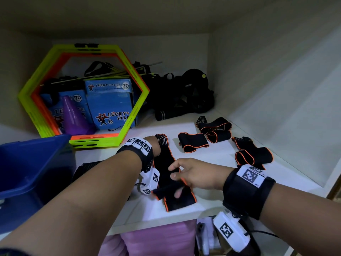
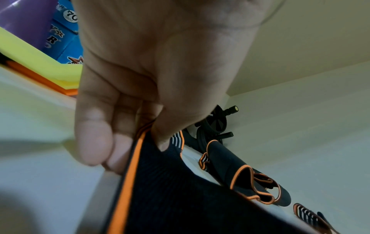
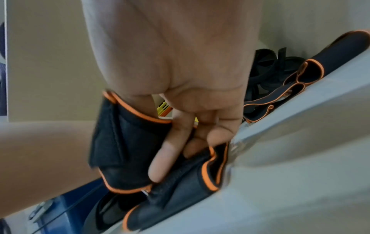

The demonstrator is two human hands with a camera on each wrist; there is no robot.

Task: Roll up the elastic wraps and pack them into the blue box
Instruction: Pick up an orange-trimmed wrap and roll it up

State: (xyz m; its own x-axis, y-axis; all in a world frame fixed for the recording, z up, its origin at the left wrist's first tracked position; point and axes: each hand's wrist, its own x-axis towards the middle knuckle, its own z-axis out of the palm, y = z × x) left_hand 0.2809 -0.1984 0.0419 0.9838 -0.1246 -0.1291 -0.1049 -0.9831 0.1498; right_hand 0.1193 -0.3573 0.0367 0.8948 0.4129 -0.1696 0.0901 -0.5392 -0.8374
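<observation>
**Both hands on 1 stretched wrap at the shelf's front edge**

We see a black elastic wrap with orange edging (image 1: 167,174) laid lengthwise across the white shelf (image 1: 212,157), running from its striped end near the hexagonal rings to its wide end at the shelf's front lip. Our left hand (image 1: 154,146) pinches the far, striped end: in the left wrist view the thumb (image 2: 160,139) and curled fingers (image 2: 94,137) close on the orange-trimmed edge. Our right hand (image 1: 193,174) works the near end; in the right wrist view its fingers (image 3: 166,155) curl into the bunched, folded fabric there, which is blurred.

The blue box (image 1: 31,169) stands at the left, just beside our left forearm; we cannot tell what lies inside it.

3 more wraps of the same kind lie loose to the right, apart from one another: a folded one (image 1: 193,145) nearest, a looped one (image 1: 214,128) farther back, and a third (image 1: 252,154) beside our right wrist.

At the back, green and orange hexagonal rings (image 1: 136,100) lean upright in front of blue Lucky Star cartons (image 1: 108,102) and a purple cone (image 1: 72,117). A dark heap of black gear (image 1: 184,95) sits in the rear corner.
</observation>
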